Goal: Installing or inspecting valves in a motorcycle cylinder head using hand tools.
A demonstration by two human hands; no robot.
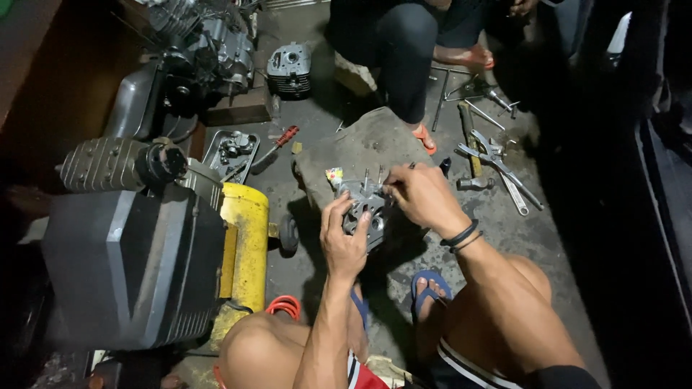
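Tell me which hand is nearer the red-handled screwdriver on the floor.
Left. The left hand, gripping the engine part, sits closer to the screwdriver; the right hand is farther right.

I see a motorcycle repair workshop: wrenches (497, 169) and a hammer (472, 155) lie scattered on the stained concrete floor (548, 238) at right, an engine (205, 50) sits far left, a yellow compressor tank (245, 245) near left.

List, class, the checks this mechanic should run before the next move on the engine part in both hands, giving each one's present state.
1. Left hand gripping the cylinder head: ok.
2. Right hand at the head's top edge: ok.
3. What the right fingertips pinch: cannot tell.
4. Grey cloth spread on the floor under the work: ok.
5. Wrenches and hammer lying close on the right: ok.
6. Lighting on the part: not ok, dim.
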